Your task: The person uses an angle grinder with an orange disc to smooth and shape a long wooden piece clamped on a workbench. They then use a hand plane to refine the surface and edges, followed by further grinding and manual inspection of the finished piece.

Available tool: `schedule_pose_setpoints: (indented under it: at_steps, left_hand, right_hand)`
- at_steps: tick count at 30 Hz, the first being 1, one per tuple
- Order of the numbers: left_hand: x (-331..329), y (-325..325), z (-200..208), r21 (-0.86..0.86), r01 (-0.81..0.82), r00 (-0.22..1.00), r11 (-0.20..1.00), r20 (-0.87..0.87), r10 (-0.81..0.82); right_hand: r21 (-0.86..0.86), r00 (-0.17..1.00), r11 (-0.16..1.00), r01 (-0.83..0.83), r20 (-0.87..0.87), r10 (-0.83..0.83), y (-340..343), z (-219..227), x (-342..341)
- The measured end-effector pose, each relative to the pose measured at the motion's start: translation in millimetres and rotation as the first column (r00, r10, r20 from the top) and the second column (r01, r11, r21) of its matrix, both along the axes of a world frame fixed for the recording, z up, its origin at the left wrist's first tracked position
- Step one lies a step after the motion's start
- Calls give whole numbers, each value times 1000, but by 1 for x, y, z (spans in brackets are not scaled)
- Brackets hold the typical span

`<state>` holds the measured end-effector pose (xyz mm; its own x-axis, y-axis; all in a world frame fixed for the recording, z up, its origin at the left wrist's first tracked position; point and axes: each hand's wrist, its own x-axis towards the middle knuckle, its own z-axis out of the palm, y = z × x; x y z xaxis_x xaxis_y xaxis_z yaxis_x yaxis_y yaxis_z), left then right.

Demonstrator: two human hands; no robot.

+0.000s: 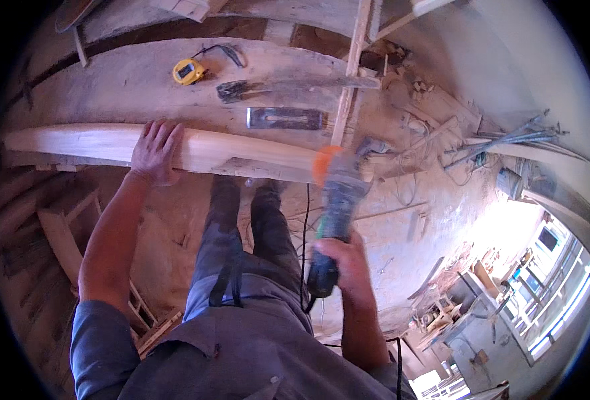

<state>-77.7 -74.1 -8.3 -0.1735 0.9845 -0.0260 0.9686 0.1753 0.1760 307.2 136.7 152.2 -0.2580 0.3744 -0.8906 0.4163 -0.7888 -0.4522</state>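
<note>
A long, pale, curved length of wood (242,148) lies across the bench in front of me. My left hand (155,150) grips it left of the middle, fingers reaching over to its far edge. In my right hand (352,263) is a dark angle grinder (342,200), held by its body, with the fingers partly hidden behind it. The grinder's orange disc (324,163) is at the wood's right end; I cannot tell whether they touch. Grinder and right hand are blurred. A black power cord (306,230) runs along the grinder's left side.
Beyond the wood lie a yellow tape measure (188,71), a slotted dark metal plate (284,119) and a dark-headed, long-handled tool (295,86). An upright wooden strip (352,80) stands at the back. Metal rods (515,141) and wood scraps lie at right.
</note>
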Motion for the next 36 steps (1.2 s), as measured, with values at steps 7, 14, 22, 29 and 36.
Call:
schedule_pose_setpoints:
  at_steps: [7,14,22,29,36]
  left_hand:
    - [0,-4,-8,-85,-26,999,996,-26,24]
    - [-6,-6,-16,24,26,1000,999,-6,-26]
    - [-3,2,-4,-91,14,1000,996,-18,-15]
    - [-1,11,5,-199,-26,1000,980,-13,24]
    - [-3,7,4,-155,-12,1000,988,14,15]
  right_hand:
    - [132,967,963,-234,-72,245,-34,-29,-40]
    - [60,992,992,113,43,-116,12,-11,23]
    - [216,921,895,390,-79,-382,-47,-37,74]
    - [226,948,927,298,41,-315,-67,-41,89]
    - [262,962,929,261,13,-274,-47,-50,100]
